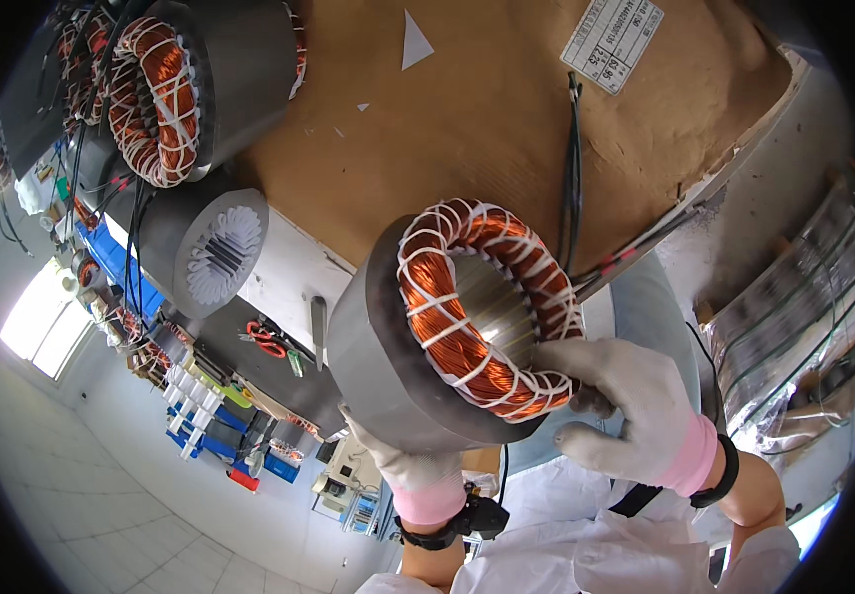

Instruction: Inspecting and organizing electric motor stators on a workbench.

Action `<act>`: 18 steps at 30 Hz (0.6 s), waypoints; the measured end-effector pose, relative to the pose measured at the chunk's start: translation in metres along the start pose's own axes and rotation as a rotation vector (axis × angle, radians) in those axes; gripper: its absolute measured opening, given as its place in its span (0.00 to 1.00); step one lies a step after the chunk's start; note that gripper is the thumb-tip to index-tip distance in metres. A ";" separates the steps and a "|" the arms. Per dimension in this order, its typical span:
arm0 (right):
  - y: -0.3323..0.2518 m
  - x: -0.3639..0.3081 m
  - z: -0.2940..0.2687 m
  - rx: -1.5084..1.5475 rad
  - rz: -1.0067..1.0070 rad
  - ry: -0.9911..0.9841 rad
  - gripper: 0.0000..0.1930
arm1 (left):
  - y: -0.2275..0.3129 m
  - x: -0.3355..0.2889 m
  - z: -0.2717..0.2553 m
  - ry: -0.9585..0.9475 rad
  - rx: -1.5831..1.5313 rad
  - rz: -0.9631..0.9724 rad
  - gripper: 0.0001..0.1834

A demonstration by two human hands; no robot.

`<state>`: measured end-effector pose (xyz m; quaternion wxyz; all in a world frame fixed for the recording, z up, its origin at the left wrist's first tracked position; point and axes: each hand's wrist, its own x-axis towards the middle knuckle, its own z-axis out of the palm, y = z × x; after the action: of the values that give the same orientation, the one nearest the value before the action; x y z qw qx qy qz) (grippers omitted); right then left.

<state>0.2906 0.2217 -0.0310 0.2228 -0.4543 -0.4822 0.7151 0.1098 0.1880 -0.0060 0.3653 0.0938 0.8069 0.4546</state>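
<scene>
Workshop with pale tiled floor; brown cardboard (pixel 506 109) covers the counter (pixel 284 272). Left hand (pixel 402 460), white knit glove, grips the stator (pixel 427 332) from below its smooth grey steel shell. Right hand (pixel 625 406), same glove, fingers closed on the rim of the copper coil (pixel 447 342), glossy, laced with white cord. Black leads (pixel 573 168) trail above the right hand. Two more stators (pixel 200 89) sit well beyond the left hand.
</scene>
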 end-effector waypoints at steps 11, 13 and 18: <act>0.025 0.030 -0.018 -0.575 -0.006 0.066 0.26 | -0.016 0.017 -0.038 -0.266 0.153 0.382 0.28; 0.023 0.034 -0.015 -0.548 -0.039 0.098 0.25 | -0.034 0.022 -0.035 -0.111 0.466 0.648 0.32; 0.012 0.049 -0.002 -0.495 -0.111 0.203 0.19 | -0.046 0.040 -0.039 -0.043 0.467 0.482 0.34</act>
<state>0.2700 0.2550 -0.0632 0.1910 -0.5372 -0.6416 0.5130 0.0627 0.1552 -0.0504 0.2327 0.3728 0.8360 0.3286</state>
